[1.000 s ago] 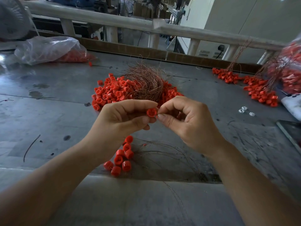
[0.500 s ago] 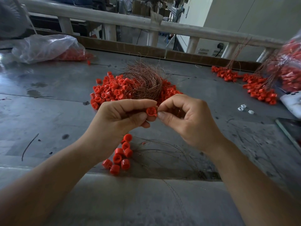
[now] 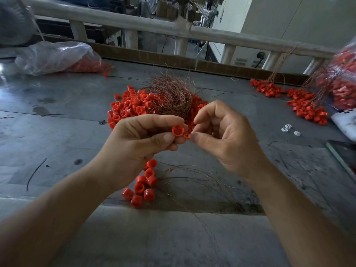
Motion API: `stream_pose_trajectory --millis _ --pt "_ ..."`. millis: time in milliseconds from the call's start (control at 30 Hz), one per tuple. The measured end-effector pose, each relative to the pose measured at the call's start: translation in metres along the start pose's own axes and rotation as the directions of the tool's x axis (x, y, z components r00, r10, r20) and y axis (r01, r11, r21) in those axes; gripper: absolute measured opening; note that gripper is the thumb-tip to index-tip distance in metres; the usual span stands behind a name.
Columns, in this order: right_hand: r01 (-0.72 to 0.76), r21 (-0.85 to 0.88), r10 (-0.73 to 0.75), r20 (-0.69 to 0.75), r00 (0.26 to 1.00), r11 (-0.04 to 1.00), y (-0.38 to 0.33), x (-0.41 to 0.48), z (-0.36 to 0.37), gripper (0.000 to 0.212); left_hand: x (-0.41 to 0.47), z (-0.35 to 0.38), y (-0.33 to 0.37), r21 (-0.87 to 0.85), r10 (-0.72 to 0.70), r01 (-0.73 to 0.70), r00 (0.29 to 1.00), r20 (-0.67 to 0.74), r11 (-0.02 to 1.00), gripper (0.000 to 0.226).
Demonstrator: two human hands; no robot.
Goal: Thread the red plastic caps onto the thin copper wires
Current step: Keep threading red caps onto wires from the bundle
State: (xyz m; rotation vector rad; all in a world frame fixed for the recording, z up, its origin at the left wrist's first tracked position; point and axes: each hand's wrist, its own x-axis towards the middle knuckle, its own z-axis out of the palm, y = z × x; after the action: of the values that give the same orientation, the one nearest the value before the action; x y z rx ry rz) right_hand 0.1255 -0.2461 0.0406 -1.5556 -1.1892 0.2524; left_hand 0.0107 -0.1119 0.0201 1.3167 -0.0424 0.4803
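My left hand (image 3: 140,143) pinches a red cap (image 3: 176,130) between thumb and forefinger, its open face turned toward me. My right hand (image 3: 223,135) is beside it, thumb and forefinger tips close at a small red piece (image 3: 186,136) just right of the cap; any wire between them is too thin to see. Behind the hands lies a pile of loose red caps (image 3: 131,106) with a tangle of copper wire (image 3: 171,93) on top. Below my left hand, several capped wires (image 3: 143,186) lie on the grey table (image 3: 57,132), their strands trailing to the right.
A clear plastic bag of caps (image 3: 55,56) lies at the back left. Bunches of threaded caps (image 3: 306,106) and another bag (image 3: 344,81) sit at the far right, near white clips (image 3: 289,129) and a dark phone (image 3: 344,157). A railing (image 3: 154,26) runs behind the table.
My right hand has opened its fingers and drawn slightly right of the cap. The cap in my left hand has turned its open face more toward me.
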Motion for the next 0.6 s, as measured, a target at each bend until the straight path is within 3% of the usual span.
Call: stream_pose_trajectory --millis 400,600 --pt "-0.062 0.052 0.058 0.065 0.996 0.997 0.006 0.000 0.006 0.036 -0.001 0.000 0.000 -0.068 -0.050 0.054 0.997 0.062 0.996 0.024" --pt "-0.105 -0.007 0.105 0.097 0.990 0.994 -0.001 0.005 -0.015 0.017 0.000 -0.003 0.000 -0.102 -0.089 0.093 0.995 0.037 0.990 0.023"
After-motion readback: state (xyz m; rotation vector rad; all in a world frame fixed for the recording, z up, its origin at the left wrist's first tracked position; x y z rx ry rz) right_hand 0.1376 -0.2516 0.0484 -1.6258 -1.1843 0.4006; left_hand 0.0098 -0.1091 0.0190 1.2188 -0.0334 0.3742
